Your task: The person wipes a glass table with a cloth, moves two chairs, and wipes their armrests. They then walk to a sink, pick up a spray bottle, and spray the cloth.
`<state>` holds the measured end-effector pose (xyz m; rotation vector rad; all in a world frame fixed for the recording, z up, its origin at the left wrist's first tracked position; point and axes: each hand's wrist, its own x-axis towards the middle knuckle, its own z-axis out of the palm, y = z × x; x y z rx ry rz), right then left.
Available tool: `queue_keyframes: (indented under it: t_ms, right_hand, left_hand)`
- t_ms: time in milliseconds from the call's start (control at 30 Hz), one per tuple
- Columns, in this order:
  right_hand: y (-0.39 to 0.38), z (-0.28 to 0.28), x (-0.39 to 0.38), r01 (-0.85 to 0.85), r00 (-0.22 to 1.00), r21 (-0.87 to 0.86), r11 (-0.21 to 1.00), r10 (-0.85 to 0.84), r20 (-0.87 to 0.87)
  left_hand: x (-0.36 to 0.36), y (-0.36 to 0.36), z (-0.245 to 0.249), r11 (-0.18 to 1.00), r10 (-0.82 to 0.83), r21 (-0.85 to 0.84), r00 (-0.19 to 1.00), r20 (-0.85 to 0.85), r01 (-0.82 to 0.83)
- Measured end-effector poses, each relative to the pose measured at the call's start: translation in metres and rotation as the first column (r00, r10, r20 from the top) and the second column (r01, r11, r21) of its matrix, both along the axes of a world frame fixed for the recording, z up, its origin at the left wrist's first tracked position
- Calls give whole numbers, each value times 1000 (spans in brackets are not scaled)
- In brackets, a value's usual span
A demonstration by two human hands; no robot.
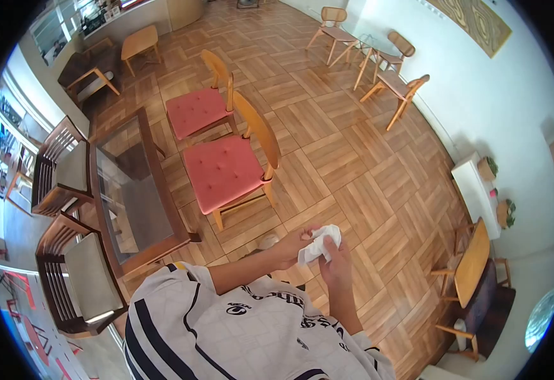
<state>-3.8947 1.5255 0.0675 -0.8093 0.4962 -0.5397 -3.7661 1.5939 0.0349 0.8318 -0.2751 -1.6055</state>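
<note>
Head view: nearest is a white jersey with black stripes [226, 329]. Beyond it, the 2 bare hands meet over a crumpled white cloth, or perhaps paper [312, 251], held above the wood-patterned floor [378, 209]. Its long axis slants from lower left to upper right. The right hand [337, 269] lies at its right, touching, its grip closed with the thumb pressed across the cloth. The left hand [284, 251] touches the left edge with curled fingers; whether that grip pinches it, I cannot tell. Neither hand is clearly nearer. Farther left stands a brown wooden table with a glass top [165, 190], beside 2 wooden chairs with pink tufted seats [223, 171]. Farthest is a round glass table [381, 44].
</note>
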Motion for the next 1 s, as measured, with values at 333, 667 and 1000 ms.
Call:
queue_keyframes:
  t_ms: [333, 667, 1000]
  right_hand:
    - [-254, -37, 9, 495, 853, -92, 864, -504, -136]
    - [-488, -120, -32, 628, 717, -80, 774, -615, -329]
    - [-779, -178, 188, 379, 804, -7, 925, -333, -493]
  left_hand:
    - [141, -198, -129, 968, 58, 81, 526, 848, -237]
    - [345, -299, -246, 330, -296, 396, 304, 906, -857]
    - [339, -303, -265, 172, -250, 471, 424, 870, -865]
